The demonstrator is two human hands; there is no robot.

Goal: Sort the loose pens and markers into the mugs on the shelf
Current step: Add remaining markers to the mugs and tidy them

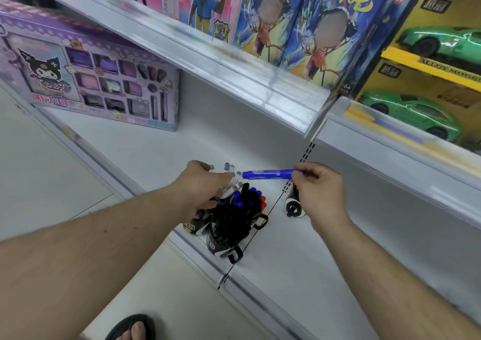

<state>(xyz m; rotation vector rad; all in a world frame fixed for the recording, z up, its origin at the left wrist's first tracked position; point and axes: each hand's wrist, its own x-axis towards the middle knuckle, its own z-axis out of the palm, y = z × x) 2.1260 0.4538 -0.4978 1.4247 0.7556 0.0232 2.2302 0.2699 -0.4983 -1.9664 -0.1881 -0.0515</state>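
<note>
My right hand [318, 191] pinches a blue marker [268, 174] by its right end and holds it level above the white shelf [182, 141]. My left hand [203, 186] grips a bunch of white pens [233, 177] with grey caps, just above a black mug [194, 223]. Beside it a second black mug [223, 243] near the shelf's front edge is packed with black, blue and red pens [247, 201]. A third black-and-white mug [293, 205] sits partly behind my right hand.
A purple toy box [86, 79] stands at the back left of the shelf. The upper shelf edge [234, 71] overhangs close above, loaded with toy boxes and green model cars [411, 113]. My sandalled foot [134, 328] shows on the floor below.
</note>
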